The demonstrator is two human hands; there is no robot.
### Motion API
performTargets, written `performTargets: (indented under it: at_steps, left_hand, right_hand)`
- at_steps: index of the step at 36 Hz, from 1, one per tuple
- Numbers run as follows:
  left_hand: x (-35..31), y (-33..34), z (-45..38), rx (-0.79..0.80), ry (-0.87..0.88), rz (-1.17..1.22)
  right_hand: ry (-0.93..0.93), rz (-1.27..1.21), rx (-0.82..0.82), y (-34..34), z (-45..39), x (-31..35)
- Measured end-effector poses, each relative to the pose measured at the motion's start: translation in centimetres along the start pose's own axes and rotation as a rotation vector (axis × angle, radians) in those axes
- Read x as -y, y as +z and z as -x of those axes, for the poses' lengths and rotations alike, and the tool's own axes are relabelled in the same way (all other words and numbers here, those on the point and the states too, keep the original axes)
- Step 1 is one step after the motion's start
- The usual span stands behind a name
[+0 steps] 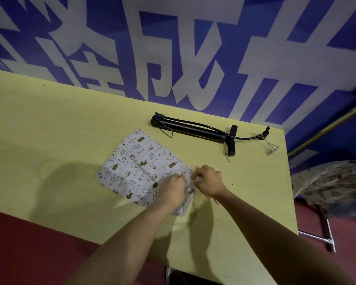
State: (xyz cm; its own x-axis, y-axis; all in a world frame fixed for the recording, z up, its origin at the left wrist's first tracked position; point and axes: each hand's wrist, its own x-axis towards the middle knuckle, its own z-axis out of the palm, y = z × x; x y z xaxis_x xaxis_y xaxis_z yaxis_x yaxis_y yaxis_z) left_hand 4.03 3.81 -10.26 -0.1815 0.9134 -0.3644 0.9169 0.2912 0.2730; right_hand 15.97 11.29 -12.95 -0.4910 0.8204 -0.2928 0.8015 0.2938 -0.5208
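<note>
Cloth (136, 161), cat-print: left hand (173, 189), right hand (209, 179) pinch corner; wall characters (152, 58) illegible.

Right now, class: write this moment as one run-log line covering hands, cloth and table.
left hand: pinches near end of cat-print cloth | right hand: pinches same end | cloth: lies on table | black pump: beyond cloth, untouched

Cloth (136, 163): the 5 o'clock corner is bunched and covered by the left hand (173, 188) and right hand (209, 179), which pinch it. Their fingertips are buried in the folds.

Table (49, 120): cut off at 9 and 6 o'clock.

Spotted fabric (333, 182) at 3 o'clock: blurred, cut by the edge, kind unclear.

Small metal bit (228, 158) by the foot of the pump (203, 132): too small to identify.
</note>
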Motion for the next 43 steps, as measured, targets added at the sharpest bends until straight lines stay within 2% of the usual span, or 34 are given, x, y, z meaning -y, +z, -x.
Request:
performTargets:
  at_steps: [5,8,14,17,20,23,28,32,38,43]
  left_hand:
    - [0.0,-2.2,0.3,-0.170,0.010,0.321]
    - [0.3,-3.3,0.2,-0.227,0.134,0.295]
    - [0.1,-4.5,0.3,-0.072,0.181,0.009]
    - [-0.6,-4.9,0.0,-0.040,0.125,0.110]
    - [-1.2,-5.6,-0.9,-0.058,0.129,0.269]
    - [-2.1,-6.8,-1.7,-0.079,0.137,0.381]
    - [-3.2,-7.2,-3.4,-0.082,0.110,0.377]
    - [-3.6,-6.3,-4.1,0.025,0.062,0.351]
    - [-3.3,-5.7,-4.1,0.087,0.035,0.372]
    - [-2.9,-6.2,-4.1,0.110,0.057,0.351]
  right_hand:
    - [-0.050,-0.036,-0.054,-0.6,0.4,-0.1]
    - [-0.036,-0.107,-0.141,-1.3,0.1,0.3]
    - [-0.034,-0.476,-0.235,-3.2,-0.6,1.1]
    - [0.000,-0.532,-0.244,-3.6,-0.4,0.4]
    - [0.174,-0.483,-0.335,-3.6,-0.5,-1.7]
    - [0.369,-0.270,-0.417,-4.0,-0.7,-3.5]
    - [0.535,-0.180,-0.406,-4.6,-2.5,-5.2]
    - [0.575,-0.115,-0.378,-4.1,-3.5,-6.0]
    - [0.555,-0.107,-0.370,-3.6,-3.3,-6.3]
    - [0.443,-0.263,-0.451,-3.6,-1.5,-6.0]
